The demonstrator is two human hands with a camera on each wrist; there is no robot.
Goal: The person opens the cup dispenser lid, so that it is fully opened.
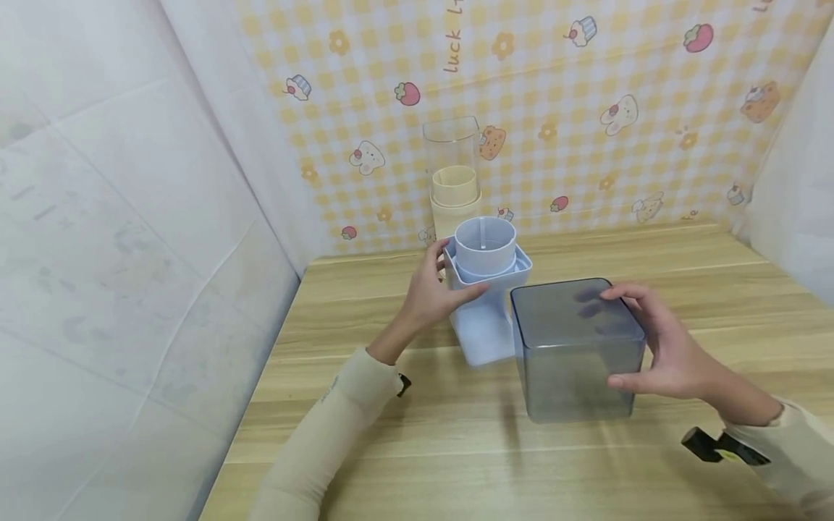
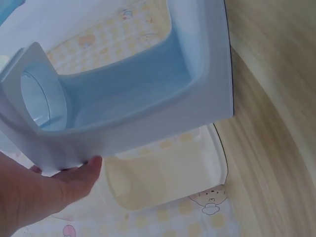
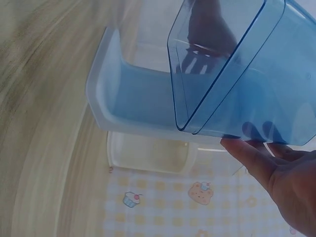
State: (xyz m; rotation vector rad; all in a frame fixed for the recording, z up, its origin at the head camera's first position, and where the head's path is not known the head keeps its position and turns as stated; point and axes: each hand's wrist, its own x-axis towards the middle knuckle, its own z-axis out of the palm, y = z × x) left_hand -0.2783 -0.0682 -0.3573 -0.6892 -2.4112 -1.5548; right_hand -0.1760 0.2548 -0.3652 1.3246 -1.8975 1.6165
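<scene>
My left hand [image 1: 431, 291] grips the top part of a pale blue dispenser stand [image 1: 481, 334], thumb on the near side and fingers around the left side. A round open cup [image 1: 485, 255] rises from the square top of this stand. To its right, my right hand [image 1: 674, 356] holds a clear grey-tinted box-shaped cover [image 1: 576, 380] by its right side, thumb on the near wall and fingers over the edge. The cover [image 3: 237, 94] looks bluish in the right wrist view. In the left wrist view the stand [image 2: 133, 118] has an open middle, with the left fingers along its lower edge.
Behind the blue stand, a cream dispenser [image 1: 454, 199] with a tall clear top stands near the back wall. The wood-grain table [image 1: 417, 441] meets a yellow checked backdrop [image 1: 534, 94]. A white sheet [image 1: 130, 253] borders the left side.
</scene>
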